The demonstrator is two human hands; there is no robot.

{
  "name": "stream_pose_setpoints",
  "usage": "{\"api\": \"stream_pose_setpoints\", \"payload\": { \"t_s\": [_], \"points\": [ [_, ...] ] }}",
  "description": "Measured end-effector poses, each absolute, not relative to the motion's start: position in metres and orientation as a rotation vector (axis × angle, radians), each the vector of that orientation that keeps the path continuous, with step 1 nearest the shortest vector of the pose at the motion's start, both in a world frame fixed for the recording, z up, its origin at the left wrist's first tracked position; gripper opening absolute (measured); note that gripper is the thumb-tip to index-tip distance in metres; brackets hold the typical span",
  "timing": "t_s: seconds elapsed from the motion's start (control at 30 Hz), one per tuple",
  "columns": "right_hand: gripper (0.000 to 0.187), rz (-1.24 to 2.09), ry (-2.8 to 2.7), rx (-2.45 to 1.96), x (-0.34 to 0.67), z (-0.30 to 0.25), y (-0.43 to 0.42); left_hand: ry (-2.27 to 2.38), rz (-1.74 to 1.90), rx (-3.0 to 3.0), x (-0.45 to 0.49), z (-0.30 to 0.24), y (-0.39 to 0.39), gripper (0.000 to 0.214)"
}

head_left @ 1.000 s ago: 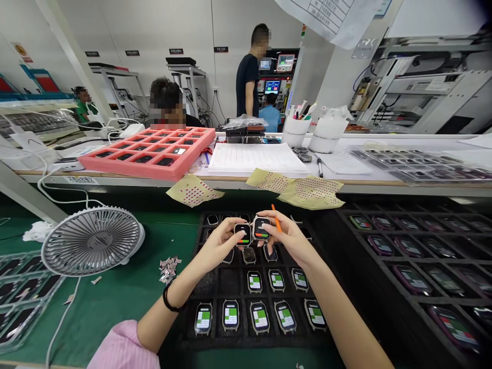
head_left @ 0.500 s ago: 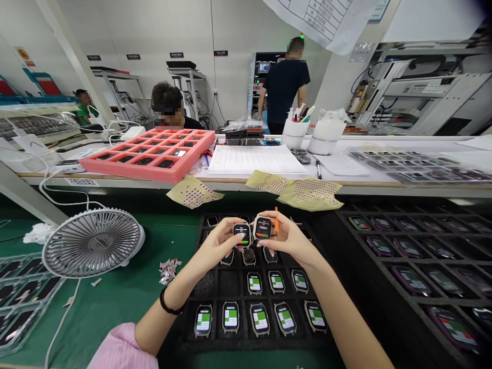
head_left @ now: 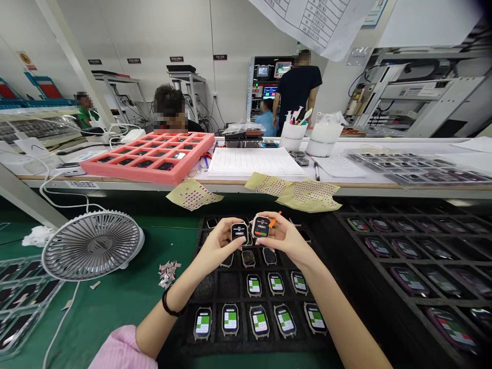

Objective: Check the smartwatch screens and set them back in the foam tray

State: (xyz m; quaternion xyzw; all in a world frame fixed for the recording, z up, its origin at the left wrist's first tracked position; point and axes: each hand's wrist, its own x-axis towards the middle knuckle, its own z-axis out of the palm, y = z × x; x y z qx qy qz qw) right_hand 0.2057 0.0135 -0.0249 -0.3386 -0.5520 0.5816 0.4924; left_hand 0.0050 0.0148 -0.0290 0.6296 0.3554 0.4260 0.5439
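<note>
Watches lit green (head_left: 260, 321) fill the near rows of the tray (head_left: 229, 283), dark watches (head_left: 248, 258) lie farther, and your left hand (head_left: 215, 247) and right hand (head_left: 289, 240) each pinch a lit watch (head_left: 239, 232).

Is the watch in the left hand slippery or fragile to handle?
Probably light: the left hand merely pinches the watch. Its glossy screen looks slippery, perhaps scratch-prone. Other watches lie flat in the tray, so rolling seems unlikely.

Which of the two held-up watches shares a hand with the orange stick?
The red-screened watch in the right hand; the orange stick juts out beside it.
</note>
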Motion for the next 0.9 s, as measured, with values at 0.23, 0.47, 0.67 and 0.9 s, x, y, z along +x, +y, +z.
{"api": "stream_pose_setpoints", "payload": {
  "t_s": [0.23,0.47,0.67,0.9],
  "points": [
    [0.040,1.490,-1.323,-0.771,0.2043,-0.0268,0.0135,0.856,1.032,1.478,0.0058,-0.0287,0.0157,0.042],
    [0.038,1.483,-1.333,-0.788,0.2037,-0.0280,0.0140,0.842,1.057,1.453,0.0057,-0.0351,0.0204,0.040],
    [0.031,1.466,-1.306,-0.809,0.2024,-0.0314,0.0170,0.834,1.060,1.463,0.0059,-0.0326,0.0185,0.038],
    [0.031,1.453,-1.289,-0.844,0.2031,-0.0328,0.0177,0.811,1.063,1.433,0.0064,-0.0322,0.0182,0.038]
  ]
}}
